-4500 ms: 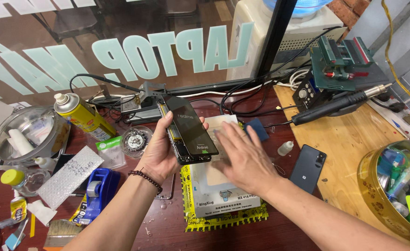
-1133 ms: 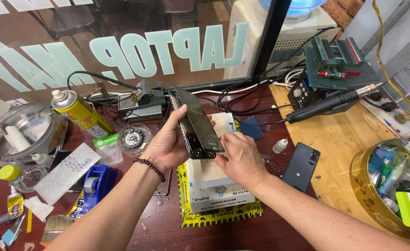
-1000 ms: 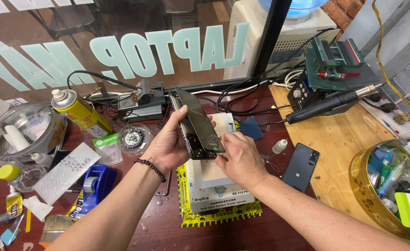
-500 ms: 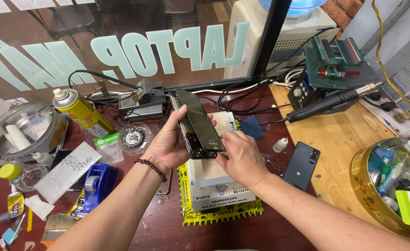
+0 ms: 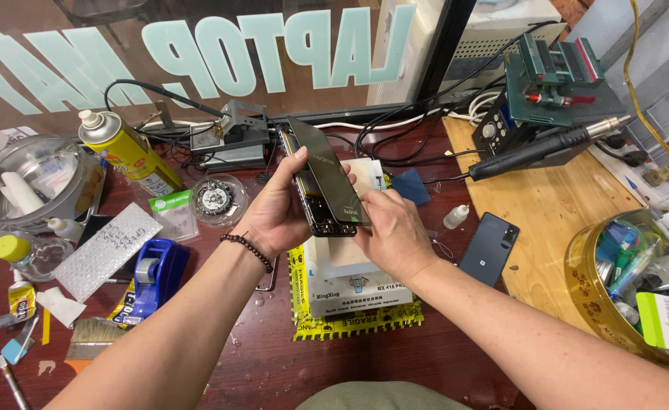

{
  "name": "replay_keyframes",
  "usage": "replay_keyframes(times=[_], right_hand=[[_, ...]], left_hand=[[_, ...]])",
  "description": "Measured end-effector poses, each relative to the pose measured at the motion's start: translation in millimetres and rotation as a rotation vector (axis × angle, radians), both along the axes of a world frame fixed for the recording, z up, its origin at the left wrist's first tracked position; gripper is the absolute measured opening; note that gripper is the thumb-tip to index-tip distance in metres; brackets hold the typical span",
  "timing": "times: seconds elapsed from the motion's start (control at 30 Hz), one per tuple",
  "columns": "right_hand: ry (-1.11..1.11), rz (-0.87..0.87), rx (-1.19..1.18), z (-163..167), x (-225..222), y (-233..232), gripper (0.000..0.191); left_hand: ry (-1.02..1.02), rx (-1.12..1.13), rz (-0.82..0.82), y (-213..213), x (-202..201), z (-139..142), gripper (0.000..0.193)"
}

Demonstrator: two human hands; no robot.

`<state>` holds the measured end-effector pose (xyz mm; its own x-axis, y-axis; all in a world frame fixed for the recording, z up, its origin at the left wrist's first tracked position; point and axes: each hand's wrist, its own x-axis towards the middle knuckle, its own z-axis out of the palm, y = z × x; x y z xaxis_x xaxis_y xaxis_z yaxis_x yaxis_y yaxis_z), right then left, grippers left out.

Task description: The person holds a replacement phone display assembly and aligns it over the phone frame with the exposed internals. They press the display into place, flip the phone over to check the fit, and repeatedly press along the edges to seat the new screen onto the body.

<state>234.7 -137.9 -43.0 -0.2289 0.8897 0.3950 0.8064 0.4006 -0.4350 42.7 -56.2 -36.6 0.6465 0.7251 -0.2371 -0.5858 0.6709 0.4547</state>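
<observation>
phone (image 5: 327, 182): black, back lifted, insides showing | left hand (image 5: 274, 212) grip clasps it | right hand (image 5: 391, 231) pinches edge

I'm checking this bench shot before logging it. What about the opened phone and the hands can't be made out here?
- Head view: where the screen panel parts from the phone body, the right hand covers the lower corner.
- Left hand: its fingertips behind the phone are hidden by the phone.
- Parts inside the body: too small and dark to tell.
</observation>
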Motion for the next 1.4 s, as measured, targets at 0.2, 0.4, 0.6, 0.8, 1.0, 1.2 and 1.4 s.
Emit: replay_keyframes(times=[0.2,0.4,0.6,0.8,1.0,1.2,1.4], right_hand=[[0.011,-0.002,0.025,3.0,-1.9,0.4,0.018],[0.022,0.018,0.039,4.8,-2.3,-1.2,0.022],[0.052,0.012,-0.039,4.5,4.5,3.1,0.021],[0.422,-0.199,-0.24,14.8,24.5,19.1,0.028],[0.988,-0.178,-0.806,47.7,18.1,17.6,0.058],[0.894,-0.028,-0.828,62.1,-1.3,5.4,0.077],[0.925,0.006,-0.689,50.6,2.9,13.8,0.056]], left_hand=[[-0.03,0.011,-0.006,-1.8,1.9,-3.4,0.06],[-0.103,0.009,-0.041,-2.5,2.6,-5.2,0.064],[-0.17,0.06,-0.088,-4.2,2.9,-1.3,0.069],[-0.051,0.066,-0.028,-1.0,1.1,-1.1,0.064],[0.187,0.123,0.009,1.3,10.4,-8.5,0.046],[0.129,0.254,-0.003,-1.1,12.0,-5.1,0.033],[0.113,0.26,-0.084,-7.4,4.0,3.4,0.044]])
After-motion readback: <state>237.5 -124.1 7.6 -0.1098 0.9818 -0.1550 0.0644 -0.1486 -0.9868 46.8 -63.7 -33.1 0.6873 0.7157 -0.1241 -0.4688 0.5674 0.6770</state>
